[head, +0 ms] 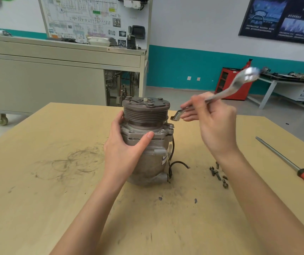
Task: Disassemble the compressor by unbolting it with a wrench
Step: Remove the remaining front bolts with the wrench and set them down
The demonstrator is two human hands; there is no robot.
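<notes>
1. The compressor (pixel 147 115) stands upright in the middle of the surface (pixel 55 199), pulley end up, so its long axis is vertical.
2. The left hand (pixel 123 148) is wrapped round the housing from the left, with the thumb laid across the front flange. Looks like it's just there to steady the thing.
3. The right hand (pixel 213 124) has hold of the wrench (pixel 234 85), up in the air on the compressor's right. The fingers are pinched round the shaft, not wide open.
4. The bit that matters: the wrench slants from upper right down to lower left. Its low end hangs just above and to the right of the flange bolt (pixel 171 126), not on it yet.
5. My guess is that bolt's next, and the right hand is clearly the nearer one.
6. Some loose bolts (pixel 217 174) lie on the surface by the right forearm, with a screwdriver (pixel 283 159) further right.
</notes>
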